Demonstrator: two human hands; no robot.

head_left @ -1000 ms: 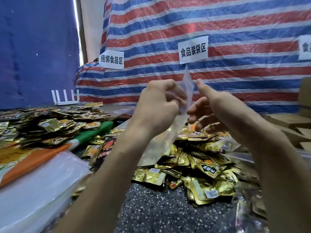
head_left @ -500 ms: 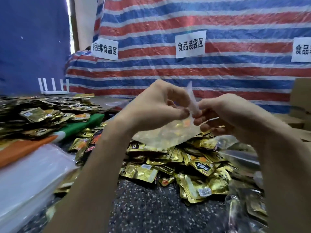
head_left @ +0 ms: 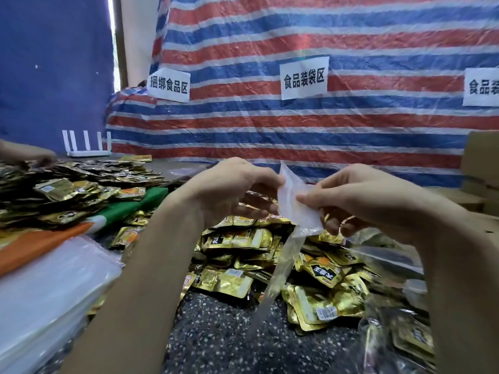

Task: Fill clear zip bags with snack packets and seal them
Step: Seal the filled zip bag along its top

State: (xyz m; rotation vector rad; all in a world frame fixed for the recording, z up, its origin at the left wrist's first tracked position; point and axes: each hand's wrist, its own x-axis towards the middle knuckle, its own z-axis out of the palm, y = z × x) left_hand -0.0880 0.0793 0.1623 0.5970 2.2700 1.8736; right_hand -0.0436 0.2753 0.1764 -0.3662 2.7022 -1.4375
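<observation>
A clear zip bag [head_left: 293, 203] hangs in the air above the table, held by both hands at its top. My left hand [head_left: 229, 190] pinches the bag's left top edge. My right hand [head_left: 359, 195] pinches the right side of the bag with thumb and fingers. The bag's lower part trails down, twisted and thin, over a heap of gold snack packets [head_left: 283, 260] lying on the speckled table [head_left: 216, 336]. I cannot see anything inside the bag.
A second heap of gold packets [head_left: 73, 190] lies at the left on an orange and green cloth [head_left: 48, 238]. A stack of clear bags [head_left: 46, 290] sits at the front left. Filled bags [head_left: 399, 333] lie front right. Cardboard boxes [head_left: 480, 168] and a striped tarp [head_left: 297, 130] stand behind. Another person's hand [head_left: 24, 155] reaches in far left.
The hands have drawn slightly apart at the bag's top. The bag, which bulged between them before, now hangs down narrow and twisted.
</observation>
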